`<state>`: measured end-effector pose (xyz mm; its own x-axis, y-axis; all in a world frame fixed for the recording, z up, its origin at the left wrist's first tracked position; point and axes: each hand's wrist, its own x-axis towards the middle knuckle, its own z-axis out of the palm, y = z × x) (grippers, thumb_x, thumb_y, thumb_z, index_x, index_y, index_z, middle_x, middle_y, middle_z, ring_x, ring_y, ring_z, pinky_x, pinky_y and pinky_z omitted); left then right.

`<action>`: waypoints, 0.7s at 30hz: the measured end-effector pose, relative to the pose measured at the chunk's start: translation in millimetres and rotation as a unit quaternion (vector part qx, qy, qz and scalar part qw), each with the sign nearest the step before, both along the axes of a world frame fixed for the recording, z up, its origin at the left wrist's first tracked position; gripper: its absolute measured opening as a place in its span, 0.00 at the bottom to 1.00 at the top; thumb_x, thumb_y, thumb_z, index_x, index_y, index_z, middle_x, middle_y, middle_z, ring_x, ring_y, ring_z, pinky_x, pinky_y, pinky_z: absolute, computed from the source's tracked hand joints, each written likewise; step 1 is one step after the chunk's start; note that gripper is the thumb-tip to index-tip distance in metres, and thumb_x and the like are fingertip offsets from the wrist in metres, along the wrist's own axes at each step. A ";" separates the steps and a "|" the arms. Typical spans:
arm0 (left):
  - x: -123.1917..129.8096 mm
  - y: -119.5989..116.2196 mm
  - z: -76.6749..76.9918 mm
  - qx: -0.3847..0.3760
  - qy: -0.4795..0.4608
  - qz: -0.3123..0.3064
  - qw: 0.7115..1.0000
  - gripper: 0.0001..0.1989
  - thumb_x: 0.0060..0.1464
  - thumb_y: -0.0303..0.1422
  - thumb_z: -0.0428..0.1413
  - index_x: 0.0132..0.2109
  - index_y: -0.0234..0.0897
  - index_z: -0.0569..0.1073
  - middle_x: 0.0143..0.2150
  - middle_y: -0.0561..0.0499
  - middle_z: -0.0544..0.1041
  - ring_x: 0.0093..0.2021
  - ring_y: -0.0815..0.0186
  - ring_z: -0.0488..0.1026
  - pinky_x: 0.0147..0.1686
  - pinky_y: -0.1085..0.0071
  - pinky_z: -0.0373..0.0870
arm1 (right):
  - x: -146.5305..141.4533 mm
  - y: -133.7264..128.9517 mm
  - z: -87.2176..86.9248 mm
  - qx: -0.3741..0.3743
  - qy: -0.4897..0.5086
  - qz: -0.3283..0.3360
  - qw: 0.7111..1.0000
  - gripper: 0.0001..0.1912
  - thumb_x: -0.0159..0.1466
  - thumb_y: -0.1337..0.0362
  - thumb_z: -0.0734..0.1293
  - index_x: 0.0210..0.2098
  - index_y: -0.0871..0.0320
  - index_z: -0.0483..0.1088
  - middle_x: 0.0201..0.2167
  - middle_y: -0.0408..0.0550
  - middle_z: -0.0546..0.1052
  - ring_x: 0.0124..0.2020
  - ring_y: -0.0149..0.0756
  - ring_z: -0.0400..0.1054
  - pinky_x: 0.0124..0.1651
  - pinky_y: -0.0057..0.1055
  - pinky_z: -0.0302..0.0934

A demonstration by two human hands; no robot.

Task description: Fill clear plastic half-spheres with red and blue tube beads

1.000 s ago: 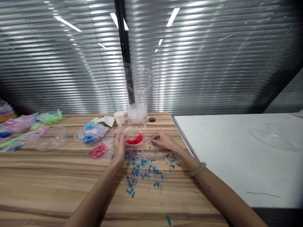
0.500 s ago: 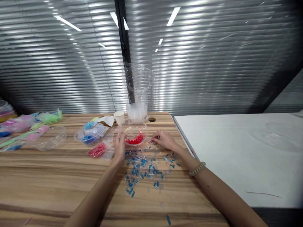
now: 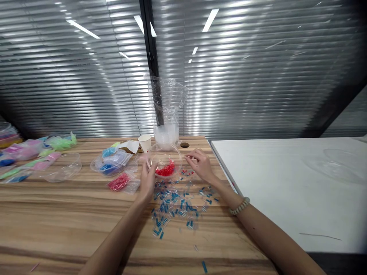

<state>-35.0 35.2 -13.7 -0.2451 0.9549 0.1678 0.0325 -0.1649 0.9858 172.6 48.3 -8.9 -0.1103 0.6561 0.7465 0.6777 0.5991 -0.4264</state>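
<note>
Cannot read any print on the brown wrapper [image 3: 137,149] beside the white paper cup [image 3: 145,144]: too small. Cannot make out lettering on the plastic bag [image 3: 132,186] of pinkish-red pieces [image 3: 119,181] either, lying just left of the left hand [image 3: 147,182].

Grips the clear bowl [image 3: 161,156] at its near left rim with the left hand, clamped between thumb and fingers. Holds it in front of the tall clear bag [image 3: 166,135] at the back of the desk [image 3: 65,221], with red tube pieces [image 3: 166,170] gathered inside toward the near wall. Compared with half a second ago, appears shifted slightly to the right along with the left hand.

Hovers the right hand [image 3: 202,167] just right of the bowl, with thumb and forefinger near each other; cannot tell whether quite together or holding a piece. Has risen from the loose red bits [image 3: 187,172] on the desk, touched in the earlier frame and now plainly visible below. Leaves the blue and clear pieces [image 3: 173,200] scattered in front of the bowl, unchanged.
</note>
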 end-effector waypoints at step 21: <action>15.5 -13.9 6.3 0.051 0.137 -0.054 0.988 0.33 0.48 0.43 0.58 0.59 0.35 0.61 0.50 0.40 0.72 0.43 0.58 0.74 0.42 0.62 0.72 | -12.7 -3.8 -2.3 0.006 -0.317 0.084 0.945 0.06 0.60 0.70 0.66 0.28 0.58 0.74 0.34 0.49 0.73 0.38 0.40 0.60 0.44 0.38 0.60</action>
<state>-19.6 21.3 -7.3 -0.0754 0.9479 0.3096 0.2734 -0.2790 0.9206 159.9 44.5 -11.2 -0.6406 0.5806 0.5025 0.6888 0.7238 0.0418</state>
